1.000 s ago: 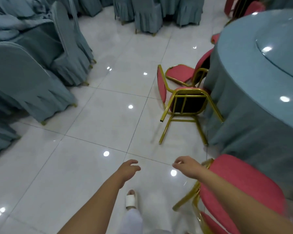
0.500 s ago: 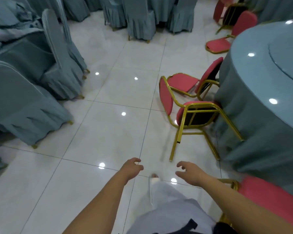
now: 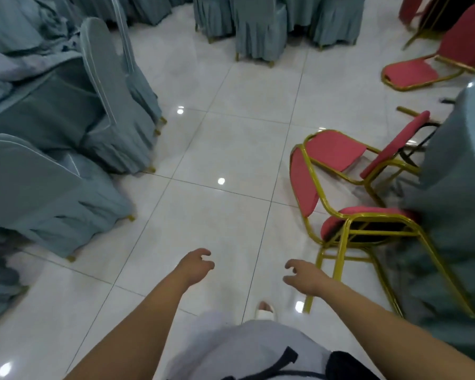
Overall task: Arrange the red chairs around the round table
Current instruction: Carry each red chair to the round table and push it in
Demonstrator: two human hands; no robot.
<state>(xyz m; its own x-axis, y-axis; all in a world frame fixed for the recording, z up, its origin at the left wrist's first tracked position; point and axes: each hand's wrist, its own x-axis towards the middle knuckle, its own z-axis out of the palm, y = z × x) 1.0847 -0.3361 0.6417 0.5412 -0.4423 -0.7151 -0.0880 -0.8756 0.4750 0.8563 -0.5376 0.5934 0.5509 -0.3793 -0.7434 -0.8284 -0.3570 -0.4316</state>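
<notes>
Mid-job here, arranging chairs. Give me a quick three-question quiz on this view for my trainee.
1. True or false: the left hand and the right hand both hold nothing.
2. The backrest of the nearest red padded chair with a gold metal frame is: A) on the side away from the round table draped in grey-blue cloth; B) pressed into that cloth; C) lying flat on the floor.
3. On which side of the person are the chairs in grey-blue fabric covers closest?

Key: 1 true; 2 A; 3 left.
</notes>
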